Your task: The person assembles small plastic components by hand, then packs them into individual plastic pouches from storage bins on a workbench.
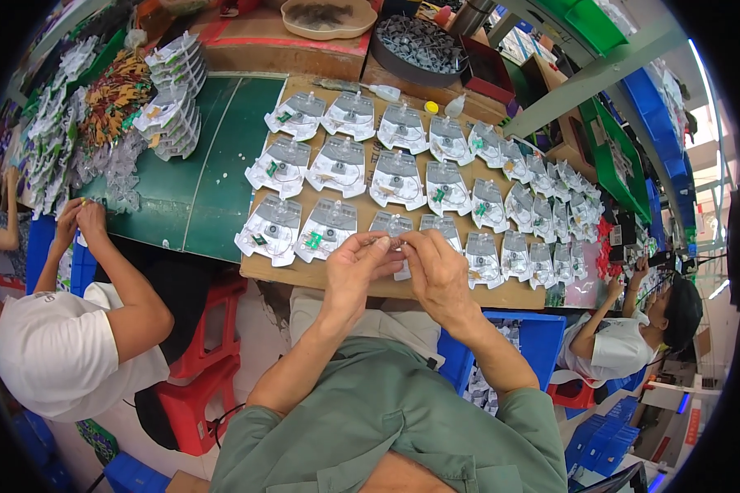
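Note:
My left hand (356, 269) and my right hand (437, 274) meet above the near edge of the work board, fingertips pinched together. A small part between them is too small and covered to name. Beneath and around them lie rows of white and clear plastic housings (397, 179), each with a round centre piece and thin wires. Some carry a small green circuit board (314, 240). The housing (391, 222) just beyond my fingertips is partly hidden by my hands.
A brown cardboard sheet (259, 269) covers the green table (222, 164). Behind it stand a round dark tub of grey parts (419, 45) and small bottles (383, 92). Stacked housings (173, 99) rise at left. Co-workers sit on both sides; a blue crate (543, 333) is by my right.

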Available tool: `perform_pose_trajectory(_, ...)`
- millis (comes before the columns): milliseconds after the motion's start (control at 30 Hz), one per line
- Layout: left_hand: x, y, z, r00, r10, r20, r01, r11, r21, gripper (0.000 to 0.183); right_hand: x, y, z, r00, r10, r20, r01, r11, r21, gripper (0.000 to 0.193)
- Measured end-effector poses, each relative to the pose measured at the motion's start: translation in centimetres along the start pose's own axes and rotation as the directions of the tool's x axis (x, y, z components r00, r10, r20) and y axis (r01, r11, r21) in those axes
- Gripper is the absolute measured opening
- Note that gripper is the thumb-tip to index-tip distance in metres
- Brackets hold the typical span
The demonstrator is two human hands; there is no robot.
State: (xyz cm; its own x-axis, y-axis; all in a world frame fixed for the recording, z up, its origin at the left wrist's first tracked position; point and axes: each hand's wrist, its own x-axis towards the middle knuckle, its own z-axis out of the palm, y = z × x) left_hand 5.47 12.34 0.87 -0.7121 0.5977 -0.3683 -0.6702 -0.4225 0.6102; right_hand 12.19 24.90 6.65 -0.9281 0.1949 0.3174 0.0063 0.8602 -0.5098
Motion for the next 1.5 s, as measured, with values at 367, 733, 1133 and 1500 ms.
perform_pose_trajectory(367,0.1,-1.0,-0.7,1.000,0.003,-0.026,-0.001,0.999,0.052,0.022,-0.6,0.6,-0.3,0.990,-0.134,0.037,0.127,0.980,0.154,0.023)
perform_pose_trajectory(733,-4.6,-1.9,-3.8,0.970,-0.232,0.068,0.219,0.962,0.164,0.027,-1.3,1.9,-0.3,0.981,0.161,0.113,-0.176,0.975,0.137,0.012)
perform_pose_trajectory(1133,-3.1,-4.1,-4.3,0.958,-0.272,0.088,0.254,0.951,0.174,0.025,-0.8,1.6,2.9,0.970,0.028,0.241,0.021,0.980,-0.198,0.009)
perform_pose_trajectory(1500,-4.9,-3.1,-3.4,0.969,-0.236,0.071,0.235,0.972,0.025,0.023,-1.5,-0.7,-1.2,0.949,0.167,0.266,-0.150,0.985,-0.083,0.020)
